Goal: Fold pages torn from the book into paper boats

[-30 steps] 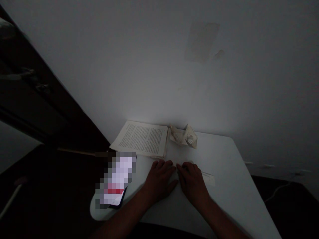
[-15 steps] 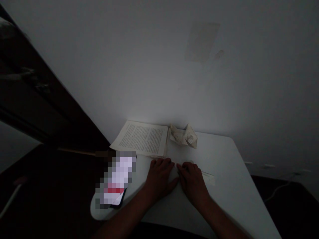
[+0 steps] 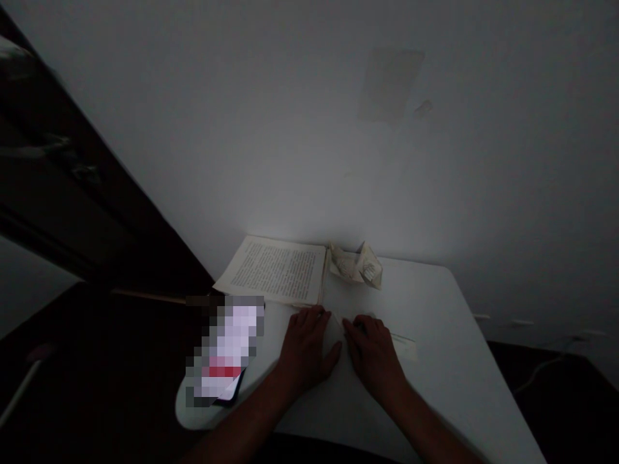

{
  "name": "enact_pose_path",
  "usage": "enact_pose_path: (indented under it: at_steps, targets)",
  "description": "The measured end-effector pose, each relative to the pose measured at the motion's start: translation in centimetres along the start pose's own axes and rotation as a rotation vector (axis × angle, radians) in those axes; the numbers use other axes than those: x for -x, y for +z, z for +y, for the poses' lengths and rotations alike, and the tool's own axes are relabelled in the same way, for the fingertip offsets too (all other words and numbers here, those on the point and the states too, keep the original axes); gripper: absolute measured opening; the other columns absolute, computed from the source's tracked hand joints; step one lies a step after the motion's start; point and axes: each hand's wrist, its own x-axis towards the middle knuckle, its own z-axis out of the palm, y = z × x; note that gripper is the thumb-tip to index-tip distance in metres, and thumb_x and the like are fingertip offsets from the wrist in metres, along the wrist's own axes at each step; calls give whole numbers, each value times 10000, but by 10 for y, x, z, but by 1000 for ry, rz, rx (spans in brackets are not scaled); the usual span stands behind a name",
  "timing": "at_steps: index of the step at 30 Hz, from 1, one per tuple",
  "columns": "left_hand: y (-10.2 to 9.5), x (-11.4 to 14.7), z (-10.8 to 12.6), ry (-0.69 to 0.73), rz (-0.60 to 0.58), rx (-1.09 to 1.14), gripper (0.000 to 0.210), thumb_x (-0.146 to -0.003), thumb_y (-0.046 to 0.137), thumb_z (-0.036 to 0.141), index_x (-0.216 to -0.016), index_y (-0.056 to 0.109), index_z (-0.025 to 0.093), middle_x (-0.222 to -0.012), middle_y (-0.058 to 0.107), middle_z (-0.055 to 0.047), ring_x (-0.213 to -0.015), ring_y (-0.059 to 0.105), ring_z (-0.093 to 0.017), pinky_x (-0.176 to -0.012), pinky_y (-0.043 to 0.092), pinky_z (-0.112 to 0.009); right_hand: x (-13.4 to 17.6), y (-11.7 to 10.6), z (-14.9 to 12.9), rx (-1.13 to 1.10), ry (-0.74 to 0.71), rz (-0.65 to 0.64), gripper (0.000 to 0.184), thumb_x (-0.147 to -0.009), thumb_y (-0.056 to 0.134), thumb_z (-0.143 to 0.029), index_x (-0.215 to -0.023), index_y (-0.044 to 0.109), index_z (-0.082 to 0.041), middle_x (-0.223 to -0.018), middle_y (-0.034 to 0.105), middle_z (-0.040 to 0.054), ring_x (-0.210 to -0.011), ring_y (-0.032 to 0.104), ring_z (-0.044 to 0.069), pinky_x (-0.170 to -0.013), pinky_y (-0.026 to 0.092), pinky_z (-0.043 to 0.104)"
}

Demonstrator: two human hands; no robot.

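My left hand (image 3: 309, 348) rests palm down on the table, its fingers stretched forward and its thumb held apart. To the right of it, my right hand (image 3: 373, 348) has its fingers curled and drawn together around the edge of a piece of paper. Between the two hands a pale corner of this paper (image 3: 334, 327) shows; the hands hide most of it. A strip of paper (image 3: 405, 347) sticks out at the right side of my right hand, and I cannot tell whether it is the same piece.
A stack of printed pages (image 3: 278, 270) lies by the wall. Beside it stands a folded paper shape (image 3: 356, 265) with pointed corners. A phone (image 3: 232, 354) with a lit, blurred screen lies on the left of the white table (image 3: 435, 303). A dark door (image 3: 91, 174) is at left.
My left hand has shifted slightly left, its thumb drawing away from the right hand, so the gap is wider and more of the paper shows. My right hand stays nearly in place.
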Motion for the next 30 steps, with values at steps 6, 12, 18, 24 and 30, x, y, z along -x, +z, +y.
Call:
enact_pose_path:
  at_steps: [6, 12, 18, 24, 30]
  targets:
    - [-5, 0, 3, 142, -106, 65, 422, -783, 534, 299, -1187, 510, 180, -1224, 538, -102, -1090, 468, -277, -922, 362, -445, 0, 3, 1, -17, -4, 28, 260, -873, 454, -201, -1082, 606, -167, -934, 560, 99, -854, 492, 214, -751, 437, 372]
    - [-5, 1, 4, 155, -136, 28, 396, -804, 513, 315, -1177, 520, 183, -1258, 525, -88, -1088, 468, -278, -908, 365, -444, -1, -2, 6, -139, 49, 51, 261, -859, 494, -269, -1097, 561, -183, -998, 595, 104, -933, 541, 236, -812, 463, 421]
    - [-3, 3, 2, 145, -134, 25, 401, -806, 514, 319, -1191, 514, 210, -1287, 507, -68, -1110, 448, -281, -916, 344, -456, -4, -37, 28, -205, 163, 55, 261, -867, 479, -287, -1099, 559, -198, -1081, 603, 89, -1026, 538, 223, -892, 446, 411]
    - [-2, 2, 1, 93, -119, 0, 363, -800, 528, 332, -1141, 545, 211, -1284, 506, -69, -1112, 451, -294, -925, 330, -473, 12, -61, 71, -135, 320, 19, 303, -858, 433, -330, -1051, 607, -174, -1050, 653, 101, -979, 596, 235, -874, 461, 414]
    - [-2, 0, 2, 77, -85, -1, 378, -787, 546, 379, -1113, 557, 188, -1252, 528, -90, -1085, 464, -305, -906, 345, -473, 20, -64, 79, -273, 466, -167, 385, -846, 446, -407, -1106, 595, -165, -900, 700, 76, -761, 657, 198, -699, 511, 312]
